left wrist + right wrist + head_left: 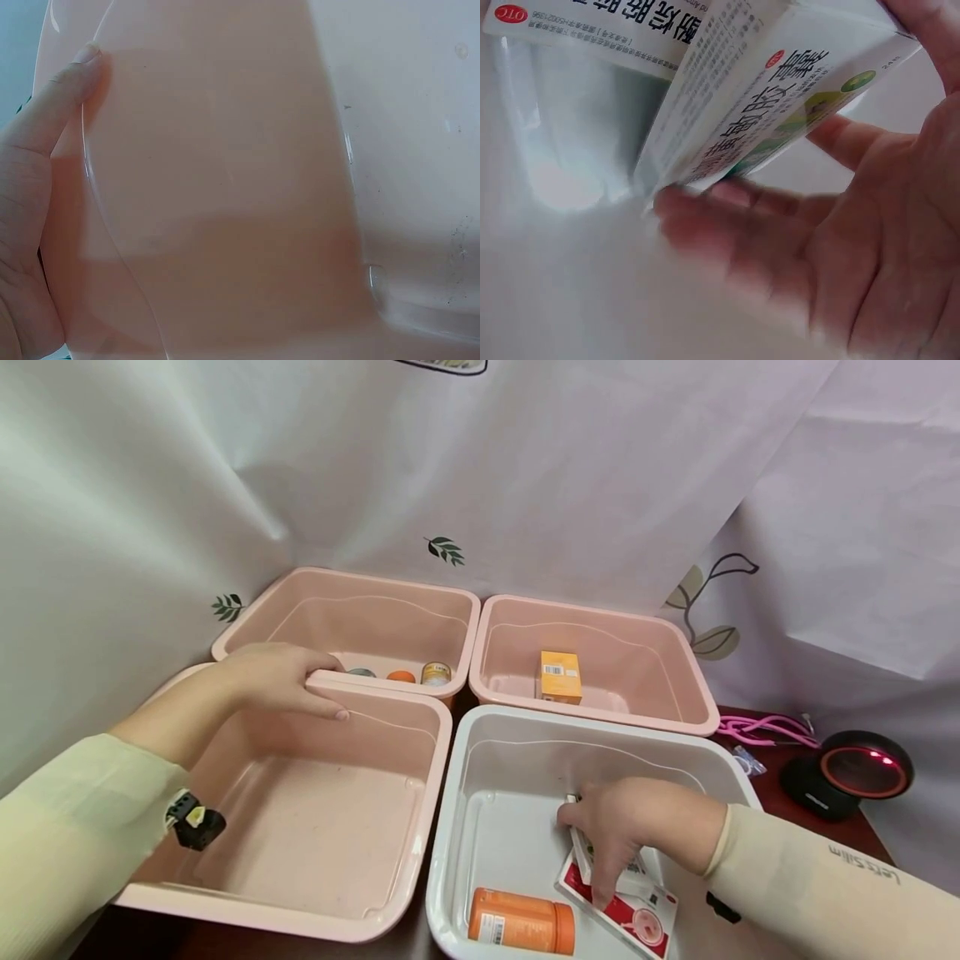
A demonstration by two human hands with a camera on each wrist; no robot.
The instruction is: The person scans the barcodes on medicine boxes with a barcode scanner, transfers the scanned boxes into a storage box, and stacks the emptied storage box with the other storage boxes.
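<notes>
My left hand [277,681] holds the far rim of the near-left pink bin [438,777], its thumb [71,94] against the inside wall and its fingers over the rim. Down in the grey-white bin [442,868], my right hand [630,822] grips a white medicine box [780,90] between thumb and fingers. This box stands tilted, with dark print and a green picture on its side. Beside it in the right wrist view is another white box [592,30] with a red OTC mark. Under the hand lies a red and white package [622,914], near an orange bottle [517,921] on its side.
The back-left pink bin [352,581] has several small containers, including an orange-topped one [401,677]. A yellow box [561,677] stands in the back-right pink bin [592,610]. Right of the bins are a black scanner on a stand [843,772] and a pink cord [765,727]. Printed cloth hangs behind.
</notes>
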